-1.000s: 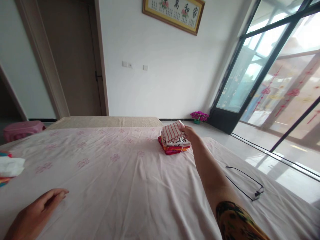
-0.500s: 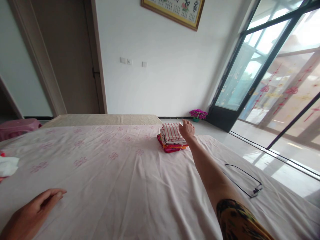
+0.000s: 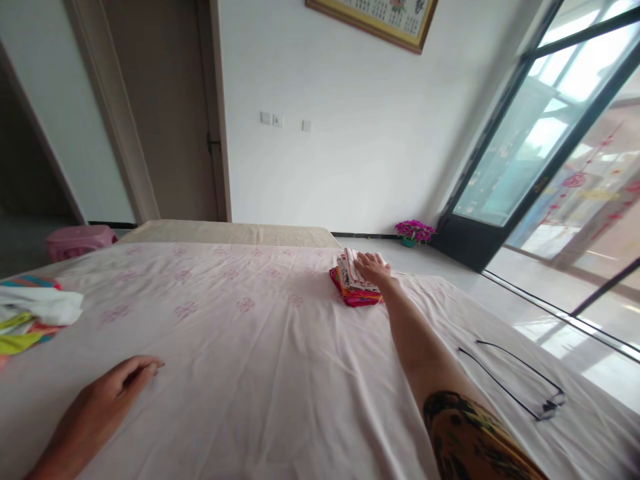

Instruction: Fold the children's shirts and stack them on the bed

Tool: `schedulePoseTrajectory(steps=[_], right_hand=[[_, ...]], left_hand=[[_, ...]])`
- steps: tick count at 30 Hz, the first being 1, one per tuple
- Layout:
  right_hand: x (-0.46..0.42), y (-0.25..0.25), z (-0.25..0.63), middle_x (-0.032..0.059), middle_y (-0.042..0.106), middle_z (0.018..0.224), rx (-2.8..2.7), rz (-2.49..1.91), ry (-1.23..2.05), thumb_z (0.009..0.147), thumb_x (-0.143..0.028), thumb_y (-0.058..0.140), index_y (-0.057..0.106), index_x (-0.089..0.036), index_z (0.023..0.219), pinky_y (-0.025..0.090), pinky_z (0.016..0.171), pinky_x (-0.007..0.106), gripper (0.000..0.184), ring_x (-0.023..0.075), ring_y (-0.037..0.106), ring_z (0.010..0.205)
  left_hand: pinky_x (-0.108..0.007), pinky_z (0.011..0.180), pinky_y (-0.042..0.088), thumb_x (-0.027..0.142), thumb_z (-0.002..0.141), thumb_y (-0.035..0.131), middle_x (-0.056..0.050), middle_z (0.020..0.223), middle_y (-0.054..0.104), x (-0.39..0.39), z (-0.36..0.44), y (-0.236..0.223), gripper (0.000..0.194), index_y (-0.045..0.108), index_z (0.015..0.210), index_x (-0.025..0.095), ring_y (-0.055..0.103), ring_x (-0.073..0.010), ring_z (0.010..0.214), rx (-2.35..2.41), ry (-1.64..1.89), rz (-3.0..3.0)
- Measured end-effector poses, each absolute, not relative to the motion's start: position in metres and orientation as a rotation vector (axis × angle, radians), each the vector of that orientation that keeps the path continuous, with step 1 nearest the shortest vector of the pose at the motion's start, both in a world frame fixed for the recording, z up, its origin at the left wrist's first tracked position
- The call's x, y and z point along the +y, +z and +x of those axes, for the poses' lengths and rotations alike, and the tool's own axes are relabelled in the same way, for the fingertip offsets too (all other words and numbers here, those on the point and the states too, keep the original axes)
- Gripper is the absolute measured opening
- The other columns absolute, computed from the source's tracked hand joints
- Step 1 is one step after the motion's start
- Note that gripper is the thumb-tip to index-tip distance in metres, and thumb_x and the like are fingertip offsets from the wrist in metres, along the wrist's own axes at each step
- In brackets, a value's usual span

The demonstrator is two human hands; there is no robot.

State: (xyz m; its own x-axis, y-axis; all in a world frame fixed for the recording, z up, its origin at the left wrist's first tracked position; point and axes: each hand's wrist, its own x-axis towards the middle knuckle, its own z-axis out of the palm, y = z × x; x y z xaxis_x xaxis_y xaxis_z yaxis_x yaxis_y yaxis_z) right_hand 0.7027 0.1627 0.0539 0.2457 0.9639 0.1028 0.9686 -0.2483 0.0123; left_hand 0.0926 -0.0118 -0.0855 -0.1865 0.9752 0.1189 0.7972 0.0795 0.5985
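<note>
My right hand [image 3: 373,267] lies flat, fingers spread, on top of a stack of folded cloths [image 3: 356,295]. The top cloth is white with red stripes; white printed, orange and red layers show beneath. Part of the top cloth is hidden under the hand. My left hand [image 3: 117,393] is over the pale pink flowered bedsheet [image 3: 250,387] at the lower left, apart from the stack. Its thumb and forefinger come together at the tips, and nothing shows between them.
Colourful crumpled clothes [image 3: 40,313] lie at the left edge. A pair of glasses [image 3: 520,383] rests on the sheet at right. Beyond stand a pink stool [image 3: 80,240], a beige-covered surface [image 3: 230,233], a potted purple flower [image 3: 414,232] and a glass door [image 3: 500,160].
My right hand has come down from the edge of the stack onto its top, pressing the striped cloth. The view has swung left, showing more of the clothes. My left hand keeps its pose.
</note>
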Motion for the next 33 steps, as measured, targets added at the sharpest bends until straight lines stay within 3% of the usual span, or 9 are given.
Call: schedulePoseTrajectory(steps=[3,6,10,16,21,24,27,31,33], right_hand=[[0.161,0.062,0.705,0.0087,0.032,0.157,-1.890,-2.348,-0.121,0.099,-0.056,0.017,0.031,-0.034,0.152,0.032,0.103,0.067,0.059,0.0348,0.023,0.143],[0.152,0.064,0.687,0.0119,0.036,0.155,-1.633,-2.229,-0.378,0.100,-0.053,0.021,0.045,-0.026,0.144,0.024,0.107,0.069,0.057,0.0359,0.026,0.142],[0.119,0.046,0.624,0.0090,0.041,0.152,-1.683,-1.789,-0.683,0.101,-0.039,0.030,0.046,-0.024,0.142,0.026,0.115,0.052,0.047,0.0275,0.030,0.142],[0.067,-0.015,0.523,0.0123,0.038,0.154,-2.102,-1.840,-0.276,0.095,-0.038,0.046,0.049,-0.022,0.142,0.041,0.105,0.045,0.050,0.0300,0.045,0.134],[0.040,-0.052,0.472,0.0099,0.040,0.154,-2.297,-1.859,-0.027,0.098,-0.039,0.037,0.048,-0.025,0.144,0.029,0.114,0.051,0.049,0.0289,0.036,0.141],[0.030,-0.058,0.459,0.0073,0.041,0.154,-2.293,-1.861,-0.098,0.099,-0.038,0.032,0.046,-0.025,0.145,0.021,0.117,0.053,0.050,0.0282,0.031,0.144],[0.028,-0.057,0.456,0.0070,0.044,0.152,-2.292,-1.850,-0.132,0.099,-0.038,0.031,0.048,-0.025,0.144,0.023,0.117,0.050,0.050,0.0267,0.036,0.142],[0.030,-0.055,0.457,0.0060,0.047,0.150,-2.277,-1.855,-0.156,0.099,-0.039,0.031,0.050,-0.025,0.142,0.025,0.116,0.047,0.049,0.0257,0.040,0.139],[0.031,-0.054,0.457,0.0057,0.048,0.149,-2.275,-1.847,-0.158,0.099,-0.039,0.031,0.051,-0.025,0.141,0.026,0.116,0.046,0.049,0.0252,0.041,0.137]], left_hand=[[-0.026,0.086,0.049,0.048,0.086,0.046,0.006,0.102,0.075,-0.019,0.103,-0.069,0.027,0.068,0.094,0.033,0.068,-0.0186,0.099,1.952,0.858,1.801],[-0.025,0.084,0.047,0.042,0.087,0.044,0.002,0.101,0.075,-0.024,0.112,-0.054,0.028,0.068,0.092,0.029,0.067,-0.0178,0.096,1.954,0.891,1.785],[-0.023,0.080,0.045,0.035,0.088,0.044,0.001,0.098,0.075,-0.027,0.118,-0.043,0.026,0.068,0.091,0.026,0.066,-0.0156,0.091,1.951,0.921,1.800],[-0.022,0.070,0.046,0.031,0.086,0.049,0.001,0.088,0.076,-0.025,0.116,-0.044,0.022,0.070,0.088,0.025,0.067,-0.0150,0.081,1.867,1.089,1.719],[-0.027,0.076,0.053,0.033,0.088,0.046,-0.002,0.093,0.074,-0.014,0.092,-0.047,0.025,0.068,0.094,0.022,0.069,-0.0173,0.085,1.864,1.415,1.563],[-0.036,0.092,0.050,0.024,0.084,0.048,-0.010,0.114,0.068,-0.009,0.051,-0.040,0.030,0.064,0.109,0.019,0.063,-0.0231,0.108,2.097,1.553,1.426],[-0.053,0.106,0.036,0.020,0.082,0.054,-0.018,0.132,0.056,-0.010,0.000,-0.027,0.040,0.058,0.121,0.012,0.044,-0.0346,0.130,2.377,1.635,1.204],[-0.066,0.100,0.031,0.030,0.082,0.060,-0.024,0.150,0.029,-0.019,-0.056,-0.018,0.046,0.057,0.123,0.010,0.029,-0.0467,0.136,2.584,1.605,0.965],[-0.064,0.099,0.033,0.035,0.079,0.063,-0.022,0.147,0.032,-0.022,-0.076,-0.016,0.048,0.059,0.119,0.009,0.034,-0.0451,0.133,2.604,1.547,0.958]])
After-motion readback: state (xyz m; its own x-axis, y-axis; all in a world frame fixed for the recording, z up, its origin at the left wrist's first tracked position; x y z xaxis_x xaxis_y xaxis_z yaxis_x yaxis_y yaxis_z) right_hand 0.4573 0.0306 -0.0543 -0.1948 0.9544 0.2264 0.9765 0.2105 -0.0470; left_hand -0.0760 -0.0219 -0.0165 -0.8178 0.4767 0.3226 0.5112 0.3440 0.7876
